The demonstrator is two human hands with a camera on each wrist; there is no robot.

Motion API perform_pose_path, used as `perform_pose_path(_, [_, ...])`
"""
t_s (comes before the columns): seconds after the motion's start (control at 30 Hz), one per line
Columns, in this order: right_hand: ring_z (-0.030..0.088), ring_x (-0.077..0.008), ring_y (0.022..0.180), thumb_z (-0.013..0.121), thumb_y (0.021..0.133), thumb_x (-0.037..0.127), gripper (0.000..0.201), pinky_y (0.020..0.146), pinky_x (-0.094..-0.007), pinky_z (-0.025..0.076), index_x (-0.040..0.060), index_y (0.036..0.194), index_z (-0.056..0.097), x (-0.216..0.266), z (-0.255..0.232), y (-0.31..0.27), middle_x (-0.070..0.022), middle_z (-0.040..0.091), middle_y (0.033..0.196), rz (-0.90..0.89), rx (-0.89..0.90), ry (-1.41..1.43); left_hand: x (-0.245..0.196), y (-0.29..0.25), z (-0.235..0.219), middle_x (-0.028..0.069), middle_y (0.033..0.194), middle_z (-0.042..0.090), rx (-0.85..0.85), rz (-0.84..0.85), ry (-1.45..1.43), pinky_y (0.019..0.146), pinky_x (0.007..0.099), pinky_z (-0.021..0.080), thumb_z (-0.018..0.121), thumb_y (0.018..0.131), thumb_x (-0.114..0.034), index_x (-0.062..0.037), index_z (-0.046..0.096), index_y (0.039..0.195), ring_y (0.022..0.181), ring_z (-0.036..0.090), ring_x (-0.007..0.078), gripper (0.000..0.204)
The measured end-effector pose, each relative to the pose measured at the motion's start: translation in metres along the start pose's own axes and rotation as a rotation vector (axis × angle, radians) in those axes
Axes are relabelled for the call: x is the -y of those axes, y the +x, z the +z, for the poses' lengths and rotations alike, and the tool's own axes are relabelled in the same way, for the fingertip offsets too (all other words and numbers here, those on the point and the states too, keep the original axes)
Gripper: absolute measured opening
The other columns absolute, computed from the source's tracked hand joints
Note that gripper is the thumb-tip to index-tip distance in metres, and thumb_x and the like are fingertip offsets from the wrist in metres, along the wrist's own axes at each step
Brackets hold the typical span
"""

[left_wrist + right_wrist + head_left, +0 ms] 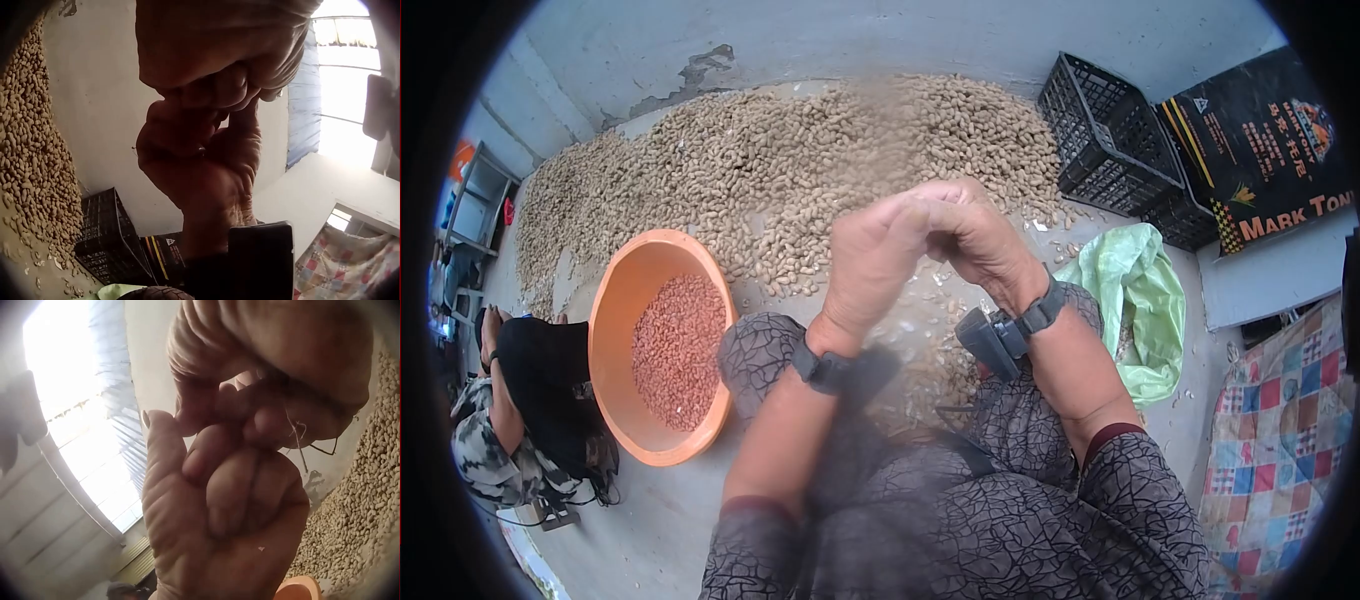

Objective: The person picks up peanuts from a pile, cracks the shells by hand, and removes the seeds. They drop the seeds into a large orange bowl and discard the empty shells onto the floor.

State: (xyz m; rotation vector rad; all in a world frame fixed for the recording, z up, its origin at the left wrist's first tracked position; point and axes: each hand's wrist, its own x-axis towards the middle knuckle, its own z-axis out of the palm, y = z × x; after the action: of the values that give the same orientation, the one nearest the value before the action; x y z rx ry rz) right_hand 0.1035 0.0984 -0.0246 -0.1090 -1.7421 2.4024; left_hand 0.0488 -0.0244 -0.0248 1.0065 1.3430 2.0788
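Observation:
My left hand (878,250) and right hand (980,235) meet in front of me, above my knees. Both have curled fingers. In the left wrist view, the left hand (219,47) is above the right hand (203,156), their fingertips together. Thin dry stems (297,434) poke out beneath the right hand (275,356) in the right wrist view; below it, the left hand's thumb (164,450) reaches up to the right fingers. Curled fingers hide what lies inside, so I cannot tell what the left hand holds. Beyond them spreads a large heap of unshelled peanuts (800,170).
An orange basin (613,300) with reddish shelled peanuts (680,350) stands left of my knee. A green plastic bag (1150,300) lies at right, near black crates (1100,140) and a black printed sack (1260,150). Another person (500,420) sits at far left.

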Motion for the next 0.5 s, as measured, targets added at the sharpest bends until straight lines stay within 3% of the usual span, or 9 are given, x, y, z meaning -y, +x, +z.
perform_pose_path(0.2, [0.046, -0.0070, 0.046, 0.062, 0.080, 0.019, 0.024, 0.040, -0.0207, 0.030, -0.0014, 0.067, 0.062, 0.007, 0.005, -0.001, -0.0054, 0.057, 0.057, 0.000, -0.039, -0.011, -0.002, -0.004, 0.003, -0.0045, 0.054, 0.044, -0.074, -0.041, -0.007, 0.038, 0.0167, 0.022, 0.052, 0.091, -0.037, 0.0009, 0.062, 0.085, 0.043, 0.031, 0.0006, 0.040])
perform_pose_path(0.27, [0.046, -0.0075, 0.046, 0.062, 0.079, 0.017, 0.022, 0.040, -0.0207, 0.031, -0.0016, 0.068, 0.063, 0.007, 0.005, 0.001, -0.0061, 0.057, 0.057, 0.009, -0.042, -0.014, 0.002, -0.004, -0.001, 0.0053, 0.075, 0.063, -0.059, -0.049, -0.027, 0.058, 0.0217, 0.046, 0.048, 0.093, -0.027, 0.0030, 0.064, 0.097, 0.065, 0.057, 0.0085, 0.035])
perform_pose_path(0.3, [0.047, -0.0080, 0.045, 0.062, 0.079, 0.016, 0.020, 0.040, -0.0207, 0.031, -0.0018, 0.068, 0.063, 0.007, 0.005, 0.001, -0.0068, 0.058, 0.058, 0.016, -0.045, -0.017, 0.003, -0.003, 0.000, 0.0053, 0.075, 0.063, -0.059, -0.052, -0.026, 0.058, 0.0217, 0.046, 0.048, 0.093, -0.027, 0.0030, 0.064, 0.097, 0.065, 0.057, 0.0085, 0.035])
perform_pose_path(0.37, [0.047, -0.0081, 0.045, 0.062, 0.079, 0.015, 0.020, 0.040, -0.0206, 0.031, -0.0018, 0.070, 0.064, 0.008, 0.005, 0.003, -0.0072, 0.059, 0.059, 0.026, -0.034, 0.000, 0.006, -0.001, 0.004, -0.0024, 0.053, 0.044, -0.134, -0.051, -0.019, 0.038, 0.0171, 0.023, 0.050, 0.093, -0.033, 0.0013, 0.060, 0.081, 0.043, 0.031, 0.0011, 0.038])
perform_pose_path(0.5, [0.048, -0.0079, 0.045, 0.063, 0.081, 0.019, 0.021, 0.042, -0.0198, 0.031, -0.0013, 0.075, 0.065, 0.005, 0.001, 0.005, -0.0070, 0.061, 0.061, 0.111, -0.021, 0.122, 0.007, 0.002, -0.003, 0.0000, 0.055, 0.046, -0.138, -0.135, -0.026, 0.039, 0.0177, 0.022, 0.046, 0.095, -0.032, 0.0019, 0.059, 0.085, 0.043, 0.030, 0.0017, 0.038])
